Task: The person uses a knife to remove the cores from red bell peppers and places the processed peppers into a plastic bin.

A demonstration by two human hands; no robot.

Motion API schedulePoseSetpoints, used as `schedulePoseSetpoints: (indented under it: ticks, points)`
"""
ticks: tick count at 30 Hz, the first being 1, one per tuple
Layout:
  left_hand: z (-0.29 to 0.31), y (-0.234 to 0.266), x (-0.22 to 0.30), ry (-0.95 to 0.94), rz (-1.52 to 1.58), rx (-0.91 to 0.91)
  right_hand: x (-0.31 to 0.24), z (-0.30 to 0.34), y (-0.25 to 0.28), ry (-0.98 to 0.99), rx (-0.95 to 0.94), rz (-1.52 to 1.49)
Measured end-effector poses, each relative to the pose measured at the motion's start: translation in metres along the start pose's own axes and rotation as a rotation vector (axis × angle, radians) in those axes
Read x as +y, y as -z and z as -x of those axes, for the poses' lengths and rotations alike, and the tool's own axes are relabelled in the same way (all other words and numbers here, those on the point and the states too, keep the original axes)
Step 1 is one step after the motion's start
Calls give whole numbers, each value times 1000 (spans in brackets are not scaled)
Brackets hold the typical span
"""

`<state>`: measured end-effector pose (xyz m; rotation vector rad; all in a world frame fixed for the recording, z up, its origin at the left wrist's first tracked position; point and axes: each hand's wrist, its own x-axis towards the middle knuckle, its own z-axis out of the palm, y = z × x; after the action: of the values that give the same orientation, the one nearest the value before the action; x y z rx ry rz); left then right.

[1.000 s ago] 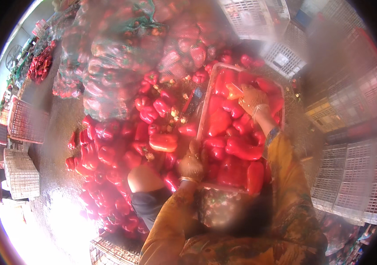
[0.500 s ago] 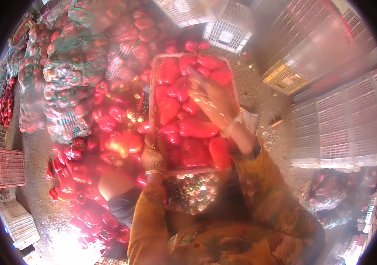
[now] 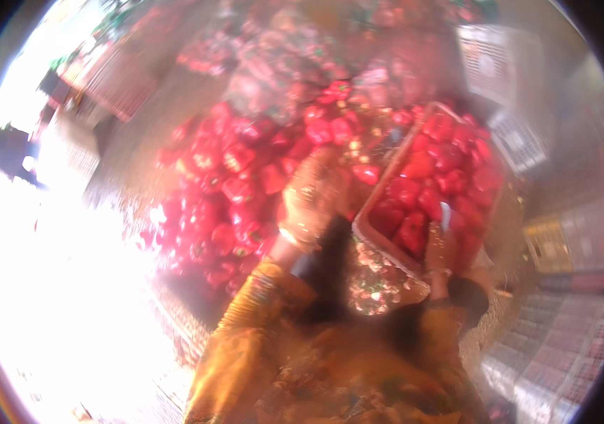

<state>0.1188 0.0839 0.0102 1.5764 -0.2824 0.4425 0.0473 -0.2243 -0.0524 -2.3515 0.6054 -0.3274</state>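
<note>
My left hand [image 3: 310,198], flecked with pale bits, reaches over a heap of red bell peppers [image 3: 239,189]. Motion blur smears its fingers, so whether it grips a pepper cannot be told. At the near side of a crate [image 3: 379,242] filled with red peppers [image 3: 450,157], my right hand [image 3: 441,249] is closed on what looks like a small knife [image 3: 445,215]. Its pale blade points away from me, above the peppers; the handle is hidden in my fingers.
Pale trimmings [image 3: 372,283] lie below the crate's near edge. Net sacks of peppers [image 3: 266,74] stand behind the heap. White crates [image 3: 517,138], a yellow crate [image 3: 549,244] and stacked crates [image 3: 563,346] line the right. Another crate [image 3: 114,81] stands far left, near strong glare.
The view has swung left, so the crate now appears farther right. My left hand has left the crate's edge for the heap; my right hand has drawn back to the crate's near side.
</note>
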Motion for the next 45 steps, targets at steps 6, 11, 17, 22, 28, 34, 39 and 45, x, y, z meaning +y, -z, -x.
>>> schedulePoseSetpoints:
  ticks: [6, 11, 17, 22, 28, 34, 39, 45]
  points:
    - [70, 219, -21, 479, 33, 682, 38, -6, -20, 16, 45, -145]
    - [252, 293, -104, 465, -969, 531, 17, 2, -1, -285, -56, -510]
    - [359, 213, -149, 1126, 5, 732, -8, 33, 18, -278, -7, -659]
    - [289, 156, -130, 1112, 124, 582, -47, 90, 42, -359, -70, -514]
    - [238, 157, -171, 864, -786, 359, -51, 113, 26, -329, -12, -476]
    - [230, 185, -228, 745, -1110, -120, -50, 113, 20, -277, -79, -487]
    - [144, 165, -206, 804, -1267, -960, -38, 122, 25, -424, -49, -411]
    - [144, 178, -236, 882, -1092, -877, -30, 116, 1, -255, -164, -343]
